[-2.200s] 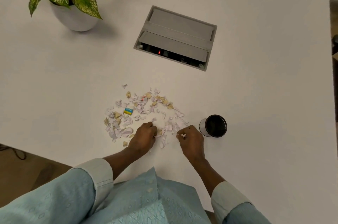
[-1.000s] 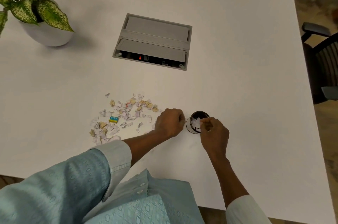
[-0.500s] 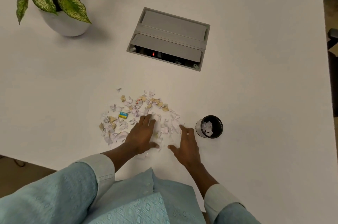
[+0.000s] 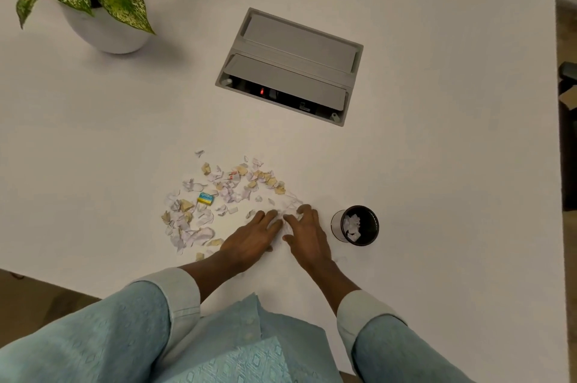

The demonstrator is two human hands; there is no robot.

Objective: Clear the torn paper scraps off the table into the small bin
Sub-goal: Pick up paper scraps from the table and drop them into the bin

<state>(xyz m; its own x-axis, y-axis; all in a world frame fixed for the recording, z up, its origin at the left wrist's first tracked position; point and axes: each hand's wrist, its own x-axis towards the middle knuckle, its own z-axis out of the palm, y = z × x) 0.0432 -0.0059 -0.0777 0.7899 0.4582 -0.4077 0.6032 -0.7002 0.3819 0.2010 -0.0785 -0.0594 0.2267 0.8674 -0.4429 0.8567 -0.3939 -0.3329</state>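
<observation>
White and tan scraps [image 4: 224, 195]: most remain on the table [image 4: 437, 164], at nine o'clock from the bin [image 4: 359, 226], which holds few. Our left hand [image 4: 249, 242] and right hand [image 4: 307, 237], fingers spread, press together, raking a small heap.

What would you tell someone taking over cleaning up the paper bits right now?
Left hand and right hand: both flat on the table, fingers together, raking a small clump of scraps.
Small bin: upright, just right of the right hand, a few white pieces inside.
Paper scraps: most still spread left of the hands, around a small yellow and blue block.
Left: gather, drop in bin, repeat.
</observation>
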